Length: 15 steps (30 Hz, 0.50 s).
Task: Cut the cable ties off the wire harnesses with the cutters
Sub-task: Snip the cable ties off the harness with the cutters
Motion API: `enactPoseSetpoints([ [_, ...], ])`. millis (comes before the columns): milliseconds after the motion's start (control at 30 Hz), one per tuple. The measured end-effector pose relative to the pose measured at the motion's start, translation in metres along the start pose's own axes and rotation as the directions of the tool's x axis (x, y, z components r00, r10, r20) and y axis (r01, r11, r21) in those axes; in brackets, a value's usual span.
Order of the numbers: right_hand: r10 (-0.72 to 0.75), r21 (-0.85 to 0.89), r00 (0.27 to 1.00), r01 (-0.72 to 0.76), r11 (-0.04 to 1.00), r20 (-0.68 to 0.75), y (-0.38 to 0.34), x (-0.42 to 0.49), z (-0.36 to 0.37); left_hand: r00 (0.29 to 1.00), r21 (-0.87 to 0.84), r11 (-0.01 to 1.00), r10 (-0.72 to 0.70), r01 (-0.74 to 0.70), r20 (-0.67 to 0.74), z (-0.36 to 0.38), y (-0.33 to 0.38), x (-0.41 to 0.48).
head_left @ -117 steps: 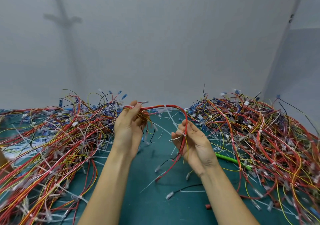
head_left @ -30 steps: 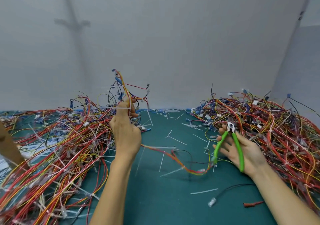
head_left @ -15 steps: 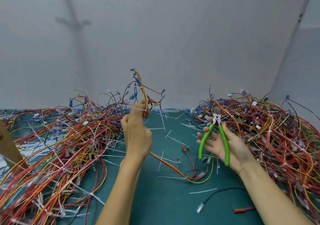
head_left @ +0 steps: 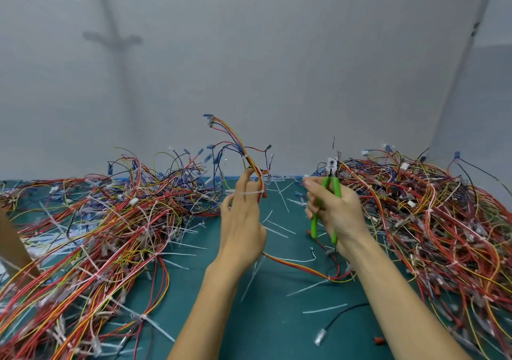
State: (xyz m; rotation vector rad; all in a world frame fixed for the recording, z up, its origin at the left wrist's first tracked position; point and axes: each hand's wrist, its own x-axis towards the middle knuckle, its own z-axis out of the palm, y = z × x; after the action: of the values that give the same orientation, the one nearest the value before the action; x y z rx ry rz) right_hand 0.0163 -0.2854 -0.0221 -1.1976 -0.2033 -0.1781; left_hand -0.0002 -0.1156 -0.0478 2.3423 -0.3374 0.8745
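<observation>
- The wire bundle (head_left: 253, 166) is held upright by the left hand (head_left: 243, 229); its cable tie (head_left: 250, 192) lies across the fingers (head_left: 243, 184).
- The cutters (head_left: 337, 188) are gripped in the right hand (head_left: 336, 213), nearby.
- A wire or finger could be nicked if the tie is cut there.

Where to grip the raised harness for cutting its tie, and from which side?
Grip the bundled stretch of the harness right at the white cable tie, from the left, as the left hand does. Above, its wires fan loose; the right side is left open for the cutters.
</observation>
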Motion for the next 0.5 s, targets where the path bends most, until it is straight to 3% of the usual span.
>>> enactPoseSetpoints([
  [133, -0.185, -0.204, 0.982, 0.188, 0.961, 0.032, -0.004, -0.003, 0.019, 0.994, 0.137, 0.987, 0.076, -0.087, 0.085, 0.008, 0.005, -0.005],
  [367, -0.235, -0.443, 0.971, 0.225, 0.868, 0.032, 0.009, -0.006, 0.02, 0.955, 0.274, 0.926, 0.201, -0.258, 0.22, 0.003, 0.008, -0.009],
  [433, -0.259, -0.489, 0.966, 0.235, 0.84, 0.02, 0.013, -0.006, 0.015, 0.934, 0.211, 0.934, 0.226, -0.289, 0.278, -0.001, 0.008, -0.009],
  [500, -0.258, -0.501, 0.966, 0.221, 0.837, -0.004, 0.016, -0.005, 0.01, 0.917, 0.01, 0.971, 0.221, -0.238, 0.332, -0.005, 0.01, -0.008],
])
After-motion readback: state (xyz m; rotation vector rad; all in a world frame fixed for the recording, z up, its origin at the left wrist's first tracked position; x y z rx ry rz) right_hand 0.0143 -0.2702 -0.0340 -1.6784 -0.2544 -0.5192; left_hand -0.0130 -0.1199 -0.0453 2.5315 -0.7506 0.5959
